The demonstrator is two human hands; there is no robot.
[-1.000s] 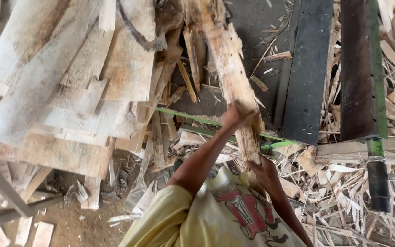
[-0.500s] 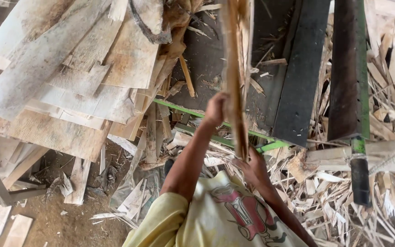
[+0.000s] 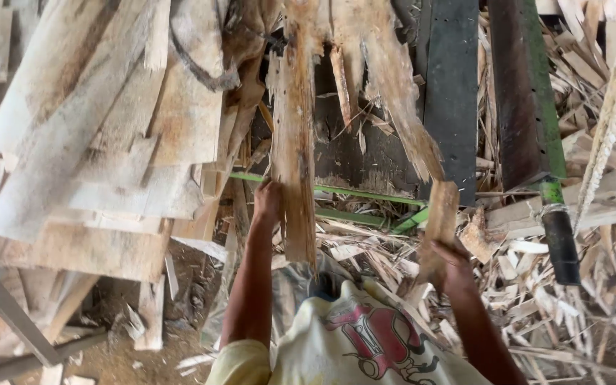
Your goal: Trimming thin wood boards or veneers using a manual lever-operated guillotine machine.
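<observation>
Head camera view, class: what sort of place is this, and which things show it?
Probably a wood veneer or sawmill workshop: stacked thin wood sheets, a floor deep in wood scraps, and a dark green-framed machine bed behind the torn veneer strip.

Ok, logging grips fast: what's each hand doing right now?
Left hand: closed on the left veneer strip.
Right hand: closed on the right veneer strip, near its lower end.

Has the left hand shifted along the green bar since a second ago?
Yes. The left hand now grips its wood strip farther left along the green bar, apart from the right hand.
</observation>
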